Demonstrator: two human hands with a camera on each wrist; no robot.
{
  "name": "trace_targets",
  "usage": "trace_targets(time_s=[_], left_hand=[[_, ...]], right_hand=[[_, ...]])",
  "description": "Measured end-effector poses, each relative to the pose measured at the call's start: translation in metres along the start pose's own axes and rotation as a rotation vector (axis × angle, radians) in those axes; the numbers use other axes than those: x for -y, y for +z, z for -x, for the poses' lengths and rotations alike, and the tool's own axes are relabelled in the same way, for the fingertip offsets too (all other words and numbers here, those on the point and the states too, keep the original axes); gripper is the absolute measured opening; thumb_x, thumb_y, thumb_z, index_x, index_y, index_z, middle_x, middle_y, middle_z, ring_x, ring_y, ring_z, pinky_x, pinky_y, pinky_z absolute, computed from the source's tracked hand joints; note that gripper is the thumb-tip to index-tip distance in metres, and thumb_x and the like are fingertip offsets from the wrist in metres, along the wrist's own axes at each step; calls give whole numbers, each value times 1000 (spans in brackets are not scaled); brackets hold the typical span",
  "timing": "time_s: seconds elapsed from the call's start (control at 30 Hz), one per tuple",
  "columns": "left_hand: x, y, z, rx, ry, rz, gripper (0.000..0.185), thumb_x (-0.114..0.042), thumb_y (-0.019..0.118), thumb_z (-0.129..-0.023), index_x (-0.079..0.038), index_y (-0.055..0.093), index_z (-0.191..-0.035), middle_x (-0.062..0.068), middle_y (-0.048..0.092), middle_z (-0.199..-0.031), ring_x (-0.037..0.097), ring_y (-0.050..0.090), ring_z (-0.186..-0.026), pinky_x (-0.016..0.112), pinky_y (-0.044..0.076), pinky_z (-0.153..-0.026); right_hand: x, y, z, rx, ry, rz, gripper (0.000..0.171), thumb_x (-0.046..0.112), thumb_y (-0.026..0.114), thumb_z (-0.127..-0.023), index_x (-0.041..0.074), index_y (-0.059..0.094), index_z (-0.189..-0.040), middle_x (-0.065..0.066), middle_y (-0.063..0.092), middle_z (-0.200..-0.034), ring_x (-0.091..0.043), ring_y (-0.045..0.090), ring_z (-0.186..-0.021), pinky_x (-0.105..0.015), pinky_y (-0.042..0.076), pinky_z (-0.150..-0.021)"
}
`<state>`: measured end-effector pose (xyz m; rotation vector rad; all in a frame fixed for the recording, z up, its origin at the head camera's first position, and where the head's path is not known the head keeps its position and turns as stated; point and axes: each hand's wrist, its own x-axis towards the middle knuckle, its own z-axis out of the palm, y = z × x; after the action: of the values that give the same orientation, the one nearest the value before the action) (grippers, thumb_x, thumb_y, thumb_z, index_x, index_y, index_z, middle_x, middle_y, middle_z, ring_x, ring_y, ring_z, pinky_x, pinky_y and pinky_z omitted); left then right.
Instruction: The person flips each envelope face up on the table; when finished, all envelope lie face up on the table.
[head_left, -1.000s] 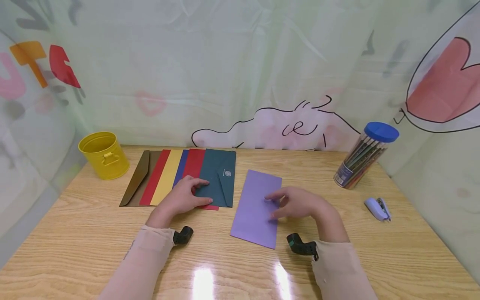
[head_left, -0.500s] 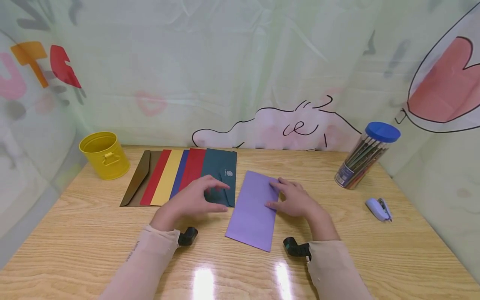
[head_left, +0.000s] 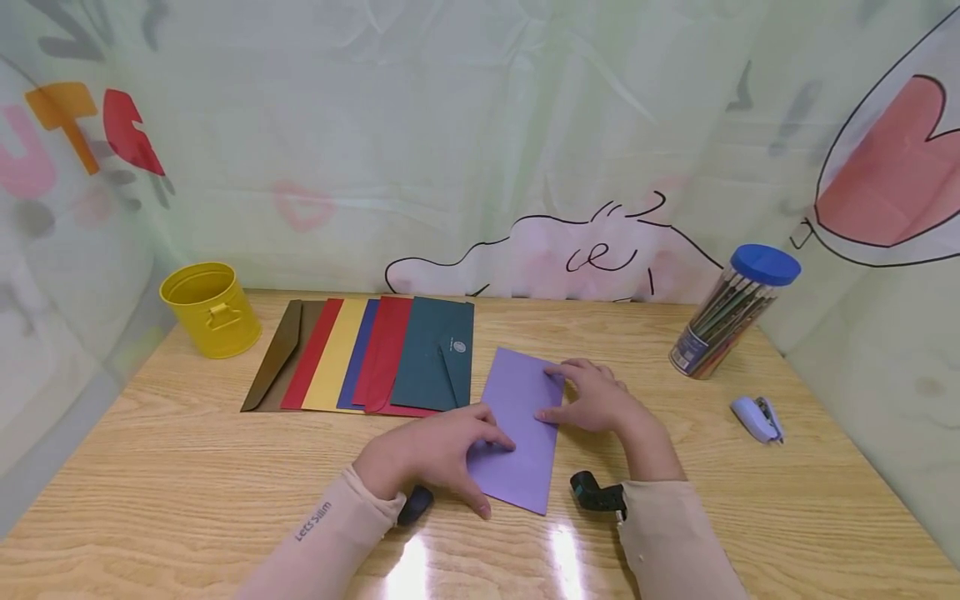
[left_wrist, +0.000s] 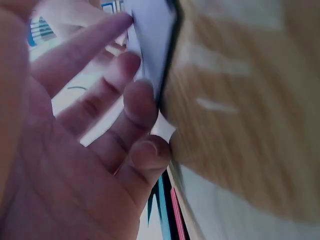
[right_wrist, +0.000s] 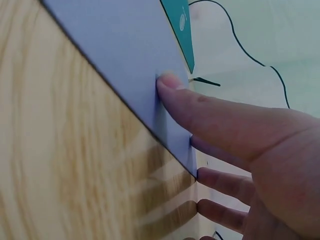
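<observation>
A flat purple envelope [head_left: 517, 408] lies on the table between my hands. My left hand [head_left: 450, 454] is over its near left part, with loosely bent fingers apart from the thumb, which is beyond the envelope's edge. In the left wrist view the fingers [left_wrist: 142, 105] are along the envelope [left_wrist: 150, 35]. My right hand [head_left: 592, 400] rests at the right edge, fingertips spread. Seen from the right wrist, the thumb [right_wrist: 172, 85] touches the envelope's face. Left of it lies a dark teal envelope [head_left: 427, 350], at the end of an overlapping row of coloured envelopes.
The row continues with red [head_left: 378, 367], blue, yellow [head_left: 333, 358] and brown envelopes [head_left: 273, 367]. A yellow bucket [head_left: 210, 312] stands at the back left. On the right are a clear tub of pencils [head_left: 723, 321] with a blue lid and a small lilac stapler [head_left: 757, 418].
My left hand has moved from the teal envelope right and nearer, over the purple one. My right hand has come onto the purple envelope's right edge. The purple envelope has shifted slightly nearer.
</observation>
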<state>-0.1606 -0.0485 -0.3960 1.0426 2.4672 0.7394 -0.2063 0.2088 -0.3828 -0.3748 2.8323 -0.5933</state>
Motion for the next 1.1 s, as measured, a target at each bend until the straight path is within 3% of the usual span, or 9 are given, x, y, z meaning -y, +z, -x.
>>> trace_targets(time_s=[0.27,0.43,0.73,0.93,1.1], left_hand=[[2,-1,0,-56,60,-46,54,-39,92,-73,-17,76,-120,-10,55,-109,6,53,-100,20,46,-89],[2,-3,1,-88,81,-117,46,-40,90,-74,-19,79,-114,-13,59,-107,4,56,-96,18,47,-84],[2,-5,4,-106,58,-192,59,-50,91,-69,-23,75,-119,-9,58,-118,9,51,-113,23,45,-96],[3,-6,5,-179,141,-181,41,-41,85,-77,-20,78,-112,-11,68,-109,2,60,-91,17,49,-79],[6,-7,4,-363,299,-241,20,-40,78,-81,-21,80,-88,-13,67,-76,-5,51,-62,11,41,-58]], right_hand=[[-3,1,-1,-29,2,-31,70,42,78,-88,7,55,-144,-26,39,-150,-54,30,-135,-74,22,-102],[-6,2,-3,-59,30,-56,67,38,79,-88,5,56,-142,-28,43,-142,-52,36,-129,-69,31,-100],[-10,1,-3,-76,39,-71,68,36,81,-86,4,57,-141,-26,48,-133,-47,42,-121,-64,39,-96],[-12,1,-2,-85,43,-86,67,32,80,-87,1,56,-141,-28,46,-135,-48,42,-123,-63,39,-98],[-13,1,-1,-98,50,-99,65,30,79,-89,-1,56,-141,-31,44,-137,-49,43,-121,-63,41,-96]])
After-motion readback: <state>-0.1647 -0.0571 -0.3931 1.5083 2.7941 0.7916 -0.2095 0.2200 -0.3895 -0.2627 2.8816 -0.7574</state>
